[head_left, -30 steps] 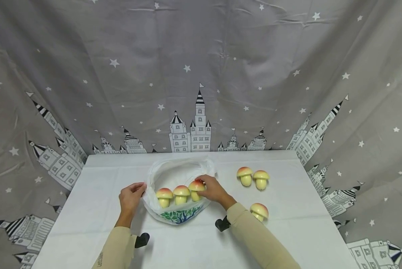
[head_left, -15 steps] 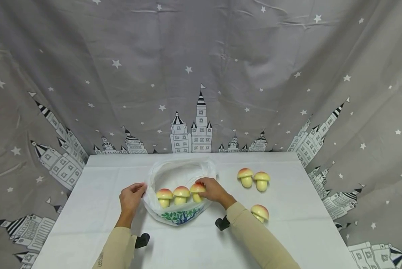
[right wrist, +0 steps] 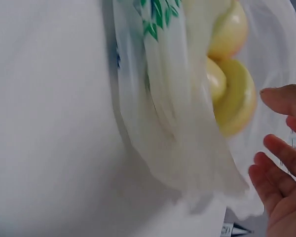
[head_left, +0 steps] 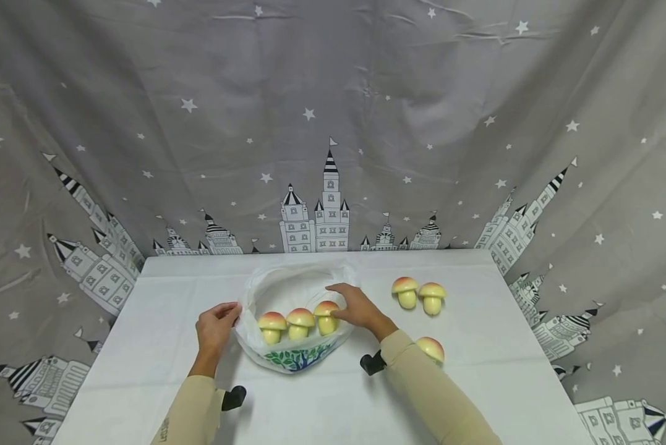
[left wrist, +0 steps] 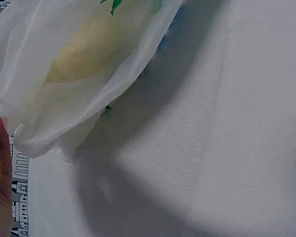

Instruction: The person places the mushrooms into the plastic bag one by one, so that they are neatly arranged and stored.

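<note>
A white plastic bag (head_left: 246, 334) with a green and blue tree print lies with its mouth spread wide. Three toy mushrooms, yellow with reddish caps, sit in a row inside: a left one (head_left: 271, 326), a middle one (head_left: 300, 322) and a right one (head_left: 326, 316). My left hand (head_left: 214, 334) pinches the bag's left rim; in the left wrist view the bag (left wrist: 93, 98) hides its fingertips. Over the bag's right side, my right hand (head_left: 362, 310) has its fingers spread. The right wrist view shows this hand (right wrist: 283, 197) apart from the nearest mushroom (right wrist: 241, 98).
On the white table (head_left: 505, 383), two more mushrooms stand side by side at the right, one (head_left: 405, 292) and another (head_left: 432, 298). A further mushroom (head_left: 430, 348) is partly hidden by my right sleeve. A grey castle-print curtain (head_left: 333, 74) hangs behind the table.
My right hand has let go of the right mushroom inside the bag and drawn slightly to the right, its fingers spreading. The left hand keeps its place on the rim.
</note>
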Motion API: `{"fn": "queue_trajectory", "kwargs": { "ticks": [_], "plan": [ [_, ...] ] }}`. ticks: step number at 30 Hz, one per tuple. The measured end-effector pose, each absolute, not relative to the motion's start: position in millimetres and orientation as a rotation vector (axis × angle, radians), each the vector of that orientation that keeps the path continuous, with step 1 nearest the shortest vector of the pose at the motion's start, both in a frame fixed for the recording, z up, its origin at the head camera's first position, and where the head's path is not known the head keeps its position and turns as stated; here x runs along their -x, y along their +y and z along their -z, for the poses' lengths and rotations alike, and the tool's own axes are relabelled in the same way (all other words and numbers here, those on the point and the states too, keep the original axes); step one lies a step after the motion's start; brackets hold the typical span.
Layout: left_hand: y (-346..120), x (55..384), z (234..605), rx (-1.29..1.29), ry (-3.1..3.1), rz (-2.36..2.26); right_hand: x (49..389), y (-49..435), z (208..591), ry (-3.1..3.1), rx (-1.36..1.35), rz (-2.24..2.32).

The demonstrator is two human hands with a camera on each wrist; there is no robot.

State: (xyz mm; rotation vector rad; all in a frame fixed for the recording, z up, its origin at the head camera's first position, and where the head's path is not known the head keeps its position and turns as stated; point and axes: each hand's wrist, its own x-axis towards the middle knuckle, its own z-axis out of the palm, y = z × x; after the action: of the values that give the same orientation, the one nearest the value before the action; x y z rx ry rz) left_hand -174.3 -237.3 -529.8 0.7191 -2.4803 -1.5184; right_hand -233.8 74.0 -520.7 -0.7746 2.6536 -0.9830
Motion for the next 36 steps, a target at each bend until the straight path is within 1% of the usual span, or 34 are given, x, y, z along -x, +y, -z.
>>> {"fn": "queue_trajectory", "kwargs": {
  "ticks": [11,22,28,36],
  "plan": [
    [-240,174,529,-0.701,-2.488,1.486,252,116,516,2.819,0.607,1.221],
    [-238,173,530,-0.711,-2.493,1.48,261,155,513,2.871,0.379,1.199],
    [-238,173,528,-0.717,-2.49,1.481,265,172,515,2.84,0.322,1.219],
    [-238,173,528,-0.694,-2.487,1.488,267,192,519,2.858,0.318,1.133]
  ]
}}
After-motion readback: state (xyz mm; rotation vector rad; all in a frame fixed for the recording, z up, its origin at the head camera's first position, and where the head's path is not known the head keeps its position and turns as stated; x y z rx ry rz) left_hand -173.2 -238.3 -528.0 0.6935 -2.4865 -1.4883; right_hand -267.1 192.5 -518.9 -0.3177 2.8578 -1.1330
